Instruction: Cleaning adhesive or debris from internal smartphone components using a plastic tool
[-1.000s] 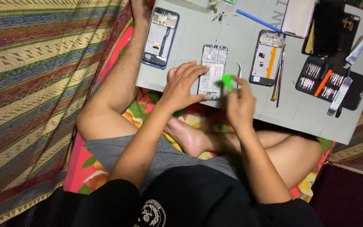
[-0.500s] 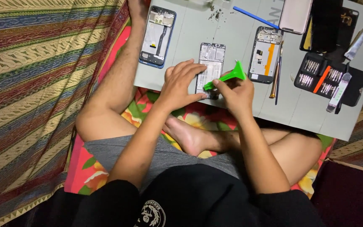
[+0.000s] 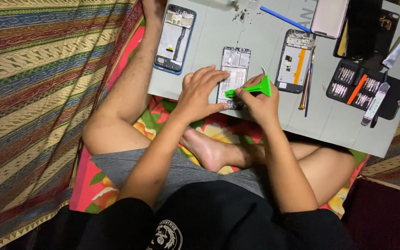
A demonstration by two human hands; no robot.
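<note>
Two hands: both at work over the middle phone frame (image 3: 234,74), which lies near the front edge of the grey mat (image 3: 265,125).
Hidden: the frame's lower end is covered by the left hand (image 3: 202,95) and the right hand (image 3: 258,104); where the tool's tip meets the frame is too small to make out.
Cut off: the mat's far edge runs out of the top of the view, and the pink phone back (image 3: 329,17) is clipped there.
Left hand grip: fingers spread flat, pressing on the frame's left side and lower end; it grasps nothing.
Right hand grip: thumb and fingers pinched on the green pry tool (image 3: 252,89).
Pry tool axis: roughly level across the mat, the thin end pointing left onto the frame, the broad wedge end to the right, raised a little.
Frame axis: long side runs from the front edge toward the far edge, upright in the view.
Left of it: a blue-edged phone frame (image 3: 174,39) near the mat's left edge.
Right of it: an opened phone with an orange strip (image 3: 295,60), then two thin tools (image 3: 307,83) side by side.
Right edge: a black bit case (image 3: 396,95) with an orange piece, and a glue tube (image 3: 398,46).
Far side: a blue stick (image 3: 283,18).
</note>
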